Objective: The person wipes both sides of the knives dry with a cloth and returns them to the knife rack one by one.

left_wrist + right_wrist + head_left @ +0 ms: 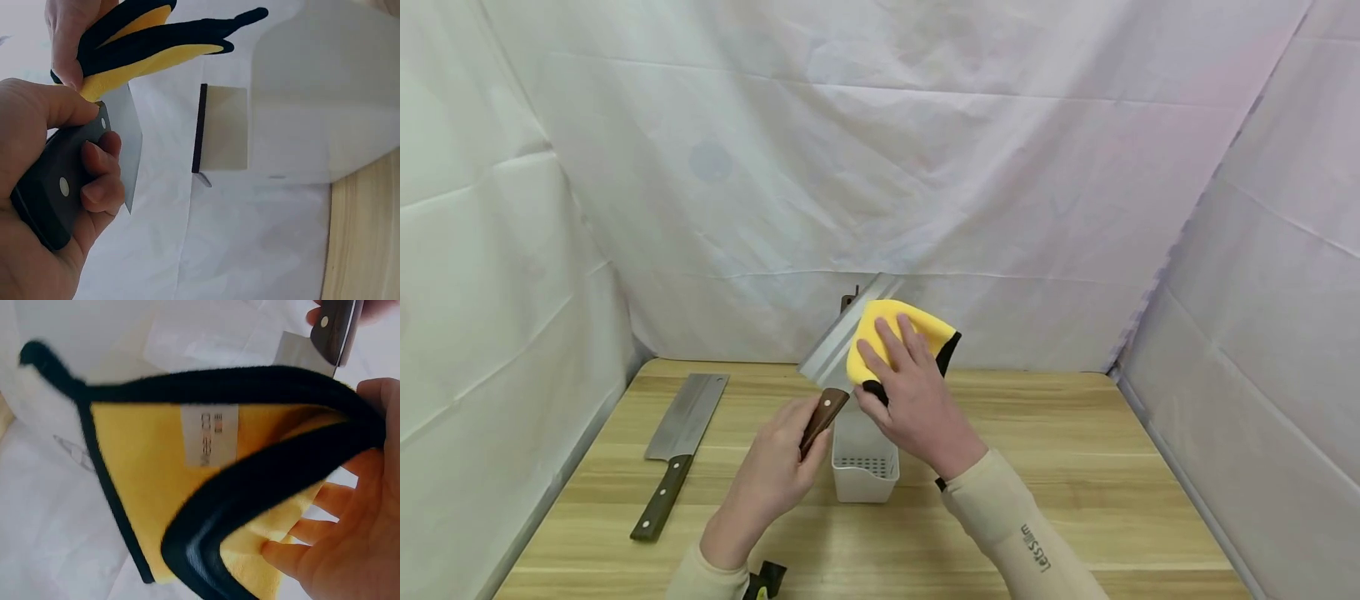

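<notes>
My left hand (775,462) grips the brown riveted handle (824,419) of a cleaver, its broad blade (835,350) slanting up and away. Against the blade my right hand (921,408) holds a yellow cloth (934,328) with black edging, fingers spread over it. The cloth covers much of the blade's right part. In the right wrist view the cloth (137,469) hangs in a fold, with a white label (211,434) showing. The left wrist view has the left hand's (37,125) fingers curled round the handle (53,187).
A second cleaver (685,425) with a dark handle lies on the left of the wooden table (1060,483). Below the hands stands a white holder (865,483) with a perforated base. A brown piece (847,302) shows behind the blade. White curtains (925,183) surround the table.
</notes>
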A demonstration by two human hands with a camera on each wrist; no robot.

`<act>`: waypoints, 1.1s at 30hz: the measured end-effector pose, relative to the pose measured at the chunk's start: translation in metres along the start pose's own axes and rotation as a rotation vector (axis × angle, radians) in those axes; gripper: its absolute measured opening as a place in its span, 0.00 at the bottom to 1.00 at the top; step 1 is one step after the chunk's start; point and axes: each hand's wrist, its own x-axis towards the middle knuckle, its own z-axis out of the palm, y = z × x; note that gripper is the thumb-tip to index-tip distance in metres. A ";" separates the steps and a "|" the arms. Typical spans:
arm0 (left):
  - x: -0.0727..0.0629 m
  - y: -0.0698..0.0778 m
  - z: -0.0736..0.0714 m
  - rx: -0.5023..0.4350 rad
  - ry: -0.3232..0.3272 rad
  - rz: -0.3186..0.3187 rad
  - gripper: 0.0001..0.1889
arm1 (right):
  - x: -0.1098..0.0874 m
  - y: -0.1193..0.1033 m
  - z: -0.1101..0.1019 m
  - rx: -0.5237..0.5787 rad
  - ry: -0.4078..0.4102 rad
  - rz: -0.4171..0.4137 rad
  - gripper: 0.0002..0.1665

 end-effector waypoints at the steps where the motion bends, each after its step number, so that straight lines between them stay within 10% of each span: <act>1: 0.000 -0.001 0.000 0.020 -0.002 0.007 0.16 | 0.000 0.002 0.001 0.003 0.007 -0.005 0.32; 18: -0.004 -0.007 -0.001 0.329 0.011 0.179 0.17 | -0.001 0.008 -0.002 0.073 -0.248 0.181 0.33; 33: -0.008 -0.015 -0.005 0.382 -0.009 0.286 0.17 | -0.002 0.012 0.004 0.083 -0.218 0.174 0.34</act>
